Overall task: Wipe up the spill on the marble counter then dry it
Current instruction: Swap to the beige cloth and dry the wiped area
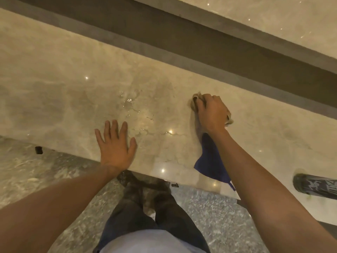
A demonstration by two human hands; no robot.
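Wiping under way: right hand (212, 111) grips a tan rag (194, 99) right of the spill (131, 105); left hand (115, 143) lies flat, fingers spread, just near of it. Next, sweep the rag across the puddle.

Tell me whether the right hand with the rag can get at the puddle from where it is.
Probably yes. The right hand, closed on the tan rag, sits beside the puddle with bare marble counter between; the left hand lies flat nearer the edge, out of that path.

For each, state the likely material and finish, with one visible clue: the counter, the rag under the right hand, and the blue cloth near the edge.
Counter: polished marble, by its veining and sharp light reflections.
Rag: soft tan fabric, bunched up under the right hand.
Blue cloth: matte woven fabric, probably; it lies flat without shine.
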